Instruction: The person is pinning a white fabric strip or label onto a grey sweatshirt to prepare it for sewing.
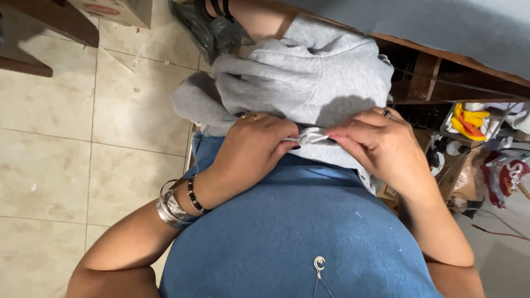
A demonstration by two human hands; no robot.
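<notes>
Off to the left is pale tiled floor with bits of scrap on it. The left hand, with 2 silver bangles and a dark bead bracelet at the wrist and a gold ring on 1 finger, is closed in a pinch on the near edge of a grey sweatshirt. The garment lies bunched on the person's lap, against the blue top, its bulk heaped away from the body. Just beside, the right hand pinches the same folded edge, fingertips nearly meeting the left's. Further right, under a wooden table edge, sits a clutter of yellow and orange pieces.
</notes>
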